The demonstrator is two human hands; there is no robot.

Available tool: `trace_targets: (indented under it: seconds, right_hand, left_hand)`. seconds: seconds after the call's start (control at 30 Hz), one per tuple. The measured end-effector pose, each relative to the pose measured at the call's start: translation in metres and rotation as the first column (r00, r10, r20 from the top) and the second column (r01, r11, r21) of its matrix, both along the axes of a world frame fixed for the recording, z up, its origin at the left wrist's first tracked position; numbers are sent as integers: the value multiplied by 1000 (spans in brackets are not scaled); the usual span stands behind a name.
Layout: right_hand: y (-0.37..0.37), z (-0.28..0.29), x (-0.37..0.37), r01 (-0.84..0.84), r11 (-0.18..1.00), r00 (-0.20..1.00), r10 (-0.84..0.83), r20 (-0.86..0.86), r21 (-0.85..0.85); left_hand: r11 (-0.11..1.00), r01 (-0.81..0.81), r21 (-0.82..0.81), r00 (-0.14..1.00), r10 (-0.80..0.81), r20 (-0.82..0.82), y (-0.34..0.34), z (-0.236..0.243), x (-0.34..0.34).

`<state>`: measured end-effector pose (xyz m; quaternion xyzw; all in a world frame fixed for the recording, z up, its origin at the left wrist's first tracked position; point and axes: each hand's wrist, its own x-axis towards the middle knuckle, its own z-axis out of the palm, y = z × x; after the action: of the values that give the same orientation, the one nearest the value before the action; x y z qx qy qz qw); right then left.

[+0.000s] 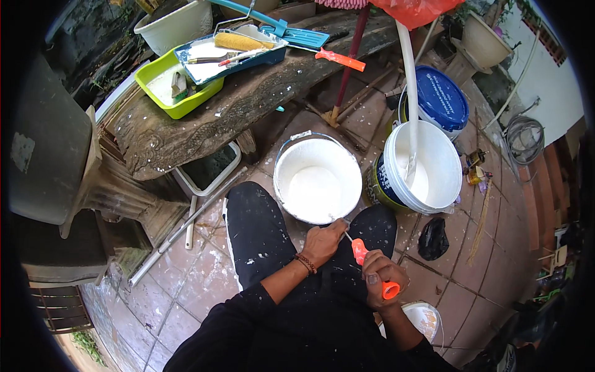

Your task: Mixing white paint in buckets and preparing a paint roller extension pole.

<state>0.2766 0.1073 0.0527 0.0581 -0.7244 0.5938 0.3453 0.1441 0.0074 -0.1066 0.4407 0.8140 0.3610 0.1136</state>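
My right hand (383, 276) is wrapped round the handle of an orange-handled tool (359, 250), whose thin metal rod points up and left. My left hand (323, 242) is closed at the far end of that rod, hiding what sits there; a beaded bracelet circles its wrist. Just beyond the left hand, between my knees, stands a white bucket (317, 180) with white paint inside and its wire handle folded back. To its right, a larger paint pail (389, 149) holds white paint and a long pale stick (409, 74) leaning upright in it.
A rough wooden bench (242, 108) bears a blue paint tray (229, 72) with a yellow roller and brushes, a lime-green tray (176, 113), and another orange handle (339, 60). A blue-lidded pail (441, 94) stands behind the paint pail. A black plastic bag (433, 239) and a metal pole (180, 232) lie on the tiles.
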Motion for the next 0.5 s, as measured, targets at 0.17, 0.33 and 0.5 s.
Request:
trace_targets:
  seconds: [0.17, 0.33, 0.5]
  right_hand:
    - [-6, -18, -2, 14, 1000, 1000, -14, 6, 28]
    - [-13, -36, -11, 43, 999, 999, -43, -5, 5]
    - [-19, -50, -15, -13, 996, 1000, 11, 23, 87]
  left_hand:
    - [998, -62, -17, 997, 61, -54, 2, -17, -10]
    - [994, -106, -8, 993, 106, -49, 2, -24, -26]
    - [987, -158, -27, 987, 158, -14, 4, -29, -37]
